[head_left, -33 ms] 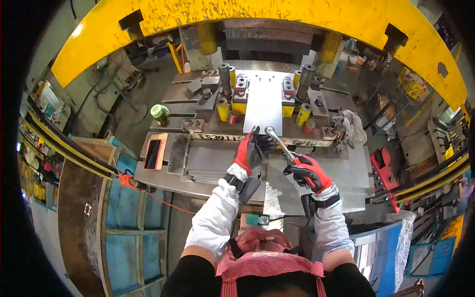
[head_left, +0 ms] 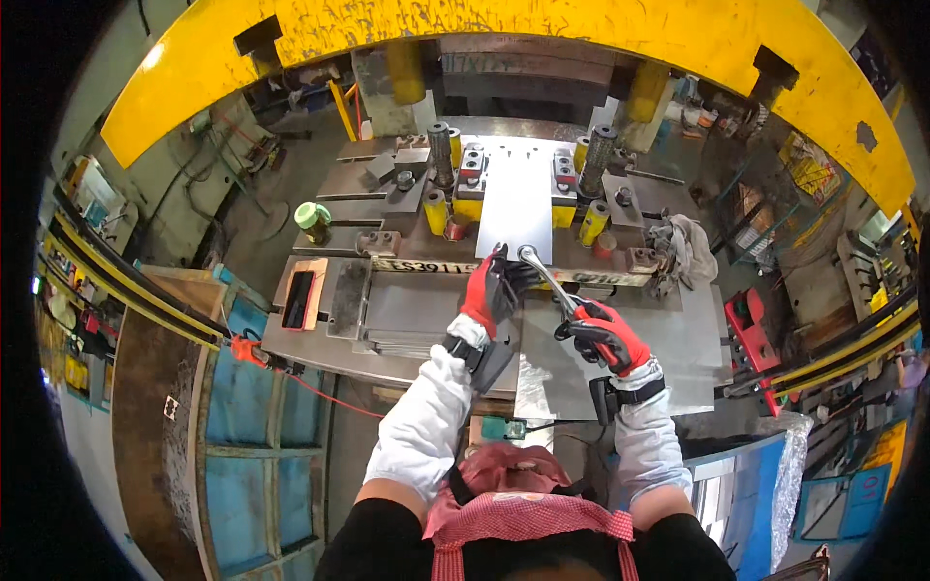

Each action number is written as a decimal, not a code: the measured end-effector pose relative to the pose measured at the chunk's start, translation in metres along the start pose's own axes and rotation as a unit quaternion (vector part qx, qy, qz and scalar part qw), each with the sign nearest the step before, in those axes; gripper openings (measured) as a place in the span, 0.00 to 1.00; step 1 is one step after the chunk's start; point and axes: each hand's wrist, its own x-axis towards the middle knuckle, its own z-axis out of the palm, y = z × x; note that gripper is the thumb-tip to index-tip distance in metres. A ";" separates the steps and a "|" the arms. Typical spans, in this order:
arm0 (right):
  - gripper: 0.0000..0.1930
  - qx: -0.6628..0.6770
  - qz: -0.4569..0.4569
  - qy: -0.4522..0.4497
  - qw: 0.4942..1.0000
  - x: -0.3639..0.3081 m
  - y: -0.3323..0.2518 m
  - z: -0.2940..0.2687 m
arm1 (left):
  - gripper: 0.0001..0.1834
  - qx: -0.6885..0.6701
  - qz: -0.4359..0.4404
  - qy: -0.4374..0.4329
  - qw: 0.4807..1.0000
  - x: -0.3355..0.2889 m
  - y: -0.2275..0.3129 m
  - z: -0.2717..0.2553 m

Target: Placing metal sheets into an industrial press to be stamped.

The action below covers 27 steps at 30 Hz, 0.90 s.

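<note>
A bright flat metal sheet lies in the middle of the press die, its near end toward me. My right hand, in a red and black glove, is closed round a long metal tool with a round head. That head rests at the sheet's near edge. Beside it, my left hand, gloved alike, has its fingers apart at the sheet's near left corner. Whether its fingertips touch the sheet, I cannot tell. Below my left hand is a stack of grey metal sheets.
Guide posts and yellow cylinders flank the sheet. A yellow press beam arches across the far side. A phone and a green-lidded jar are at left; a grey rag hangs at right.
My left hand has shifted very slightly, its wrist turning a little. The right hand, the tool and the sheet look unmoved.
</note>
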 end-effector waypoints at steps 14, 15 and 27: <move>0.26 0.045 -0.003 0.083 0.995 -0.065 0.006 0.001 | 0.19 -0.022 0.045 0.121 0.991 0.024 -0.019 0.003; 0.26 0.084 0.007 0.105 0.991 -0.078 0.024 -0.008 | 0.19 -0.012 0.059 0.126 0.990 0.025 -0.019 0.002; 0.09 0.234 0.022 0.249 0.940 -0.138 0.193 -0.140 | 0.21 0.056 0.099 0.161 0.980 0.029 -0.022 0.011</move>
